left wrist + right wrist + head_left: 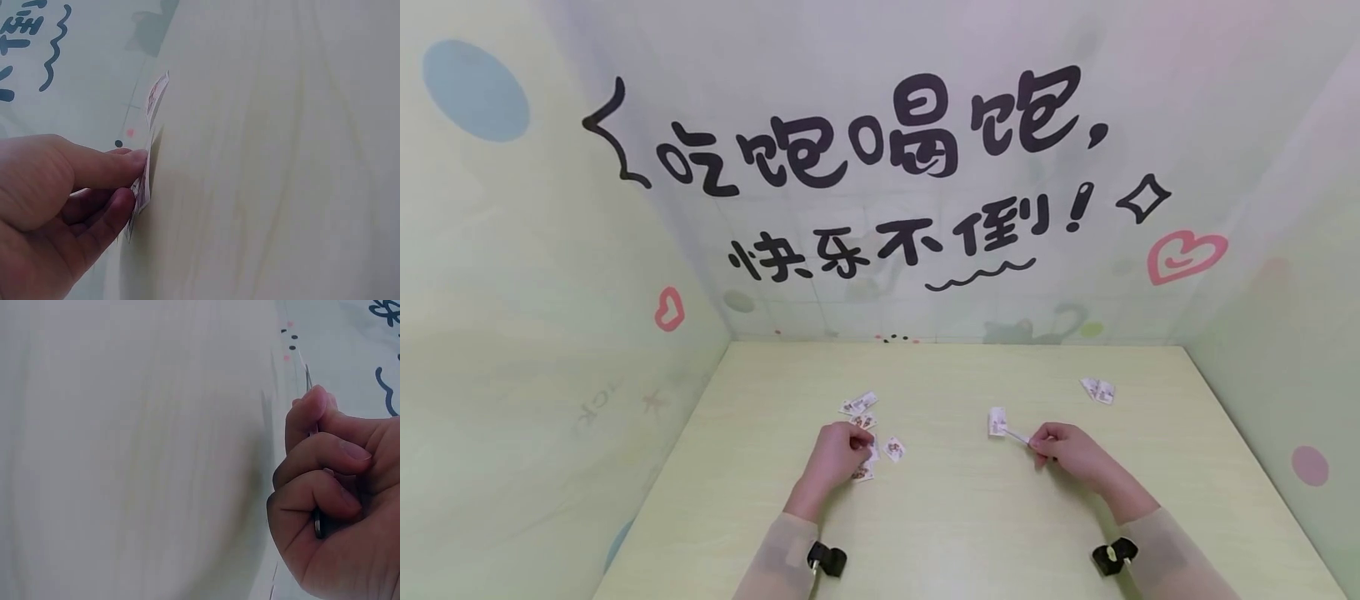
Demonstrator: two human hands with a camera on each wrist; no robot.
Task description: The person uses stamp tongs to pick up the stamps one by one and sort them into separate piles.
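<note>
My left hand (837, 454) is over a loose cluster of small printed paper cards (862, 473) on the left of the table. In the left wrist view its thumb and fingers pinch a small card (144, 185), while another card (157, 98) stands out beyond the fingertips. A single card (894, 448) lies just right of this hand. My right hand (1067, 450) grips slim metal tweezers (308, 376), its fingers curled round them. In the head view the tweezers' tip reaches the edge of a small white printed card (997, 419) on the table.
Two overlapping cards (1099, 391) lie at the back right of the pale wooden table (940, 517). More cards (858, 403) lie beyond the left hand. Walls with printed lettering enclose the table's back and sides. Each wrist wears a black camera mount.
</note>
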